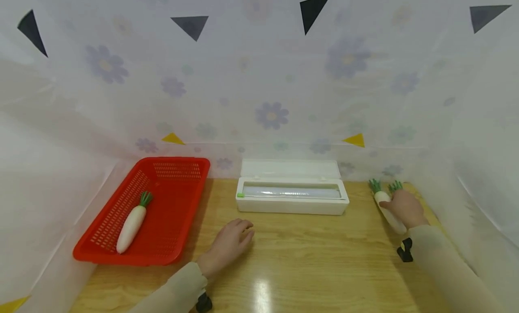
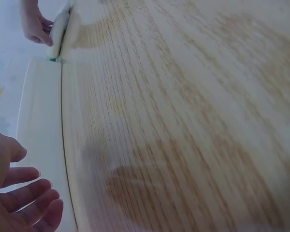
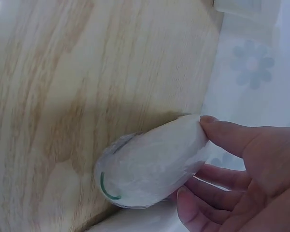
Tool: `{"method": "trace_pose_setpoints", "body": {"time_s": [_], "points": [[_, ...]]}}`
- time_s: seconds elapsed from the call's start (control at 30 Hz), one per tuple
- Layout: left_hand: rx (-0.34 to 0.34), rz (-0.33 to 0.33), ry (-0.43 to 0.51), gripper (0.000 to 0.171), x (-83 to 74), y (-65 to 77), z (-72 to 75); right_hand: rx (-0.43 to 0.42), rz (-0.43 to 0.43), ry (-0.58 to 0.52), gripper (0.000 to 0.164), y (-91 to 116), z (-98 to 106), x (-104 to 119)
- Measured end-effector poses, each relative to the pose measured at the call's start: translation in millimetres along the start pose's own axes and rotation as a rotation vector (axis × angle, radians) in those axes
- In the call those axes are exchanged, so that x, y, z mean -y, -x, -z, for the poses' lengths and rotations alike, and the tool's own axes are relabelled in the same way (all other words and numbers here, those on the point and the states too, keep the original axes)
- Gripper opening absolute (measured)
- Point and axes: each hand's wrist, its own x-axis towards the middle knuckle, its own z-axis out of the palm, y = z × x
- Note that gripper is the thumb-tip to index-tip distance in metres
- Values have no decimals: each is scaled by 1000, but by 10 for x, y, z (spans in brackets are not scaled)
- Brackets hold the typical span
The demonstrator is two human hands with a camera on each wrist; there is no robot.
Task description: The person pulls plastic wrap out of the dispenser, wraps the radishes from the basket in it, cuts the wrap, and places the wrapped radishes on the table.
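At the right end of the table my right hand (image 1: 405, 208) grips a white radish (image 1: 389, 212) with green leaf stubs, thumb on one side and fingers on the other. In the right wrist view this radish (image 3: 154, 164) looks wrapped in clear film, with a green strip near its end. A second radish (image 1: 395, 186) lies beside it, mostly hidden by the hand. My left hand (image 1: 229, 243), fingers loosely bent and holding nothing, is over the table between the basket and the white box. Its spread fingers (image 2: 29, 193) show in the left wrist view.
A red plastic basket (image 1: 184, 227) stands on the left, with one radish (image 1: 132, 228) inside. At the back middle sits a white film box (image 1: 292, 207), lid up, a roll of clear film (image 1: 292, 192) inside. Patterned sheeting (image 1: 259, 79) encloses the wooden table (image 1: 308, 259).
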Motion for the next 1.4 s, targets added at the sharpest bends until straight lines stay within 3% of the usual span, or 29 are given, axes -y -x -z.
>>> {"method": "trace_pose_setpoints", "body": {"time_s": [0.4,0.6,0.87,1.07,1.3,1.4], "points": [[20,19,16,20,15,-10,-12,42,-10,13,40,28,53,-28],[31,31,18,20,14,-5,-16,63,-14,35,50,-4,107,-19],[32,39,22,21,-1,-16,-14,20,-6,67,50,44,113,6],[30,49,25,22,-21,-46,18,-43,14,67,70,91,111,65],[16,66,42,23,-53,-108,84,-129,105,76,58,167,50,283],[-12,54,101,23,-54,-183,97,-145,133,56,55,197,22,406]]}}
